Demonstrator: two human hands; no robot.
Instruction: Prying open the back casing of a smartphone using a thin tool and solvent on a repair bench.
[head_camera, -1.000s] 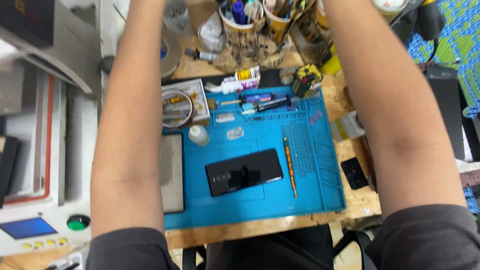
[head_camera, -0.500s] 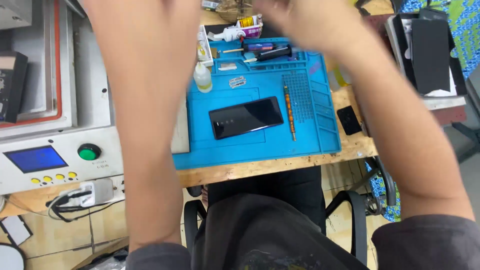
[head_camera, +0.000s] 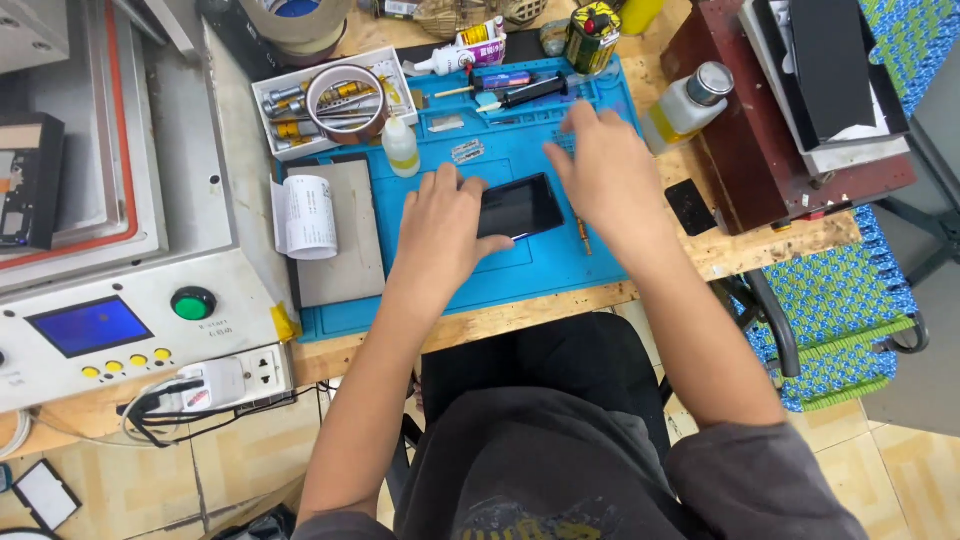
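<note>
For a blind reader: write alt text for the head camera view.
Both hands, left hand and right hand, rest on a dark phone lying flat on a blue work mat. A small white bottle, tools and a tape roll sit behind it.

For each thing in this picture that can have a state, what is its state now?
Left hand: open, lying flat on the phone's left end.
Right hand: open, fingers spread at the phone's right edge.
Phone: flat on the blue mat, screen dark.
Machine screen: lit blue.
Small white dropper bottle: upright, capped.
Clear bottle: upright, capped.
Tape roll: lying flat on the tray.
</note>
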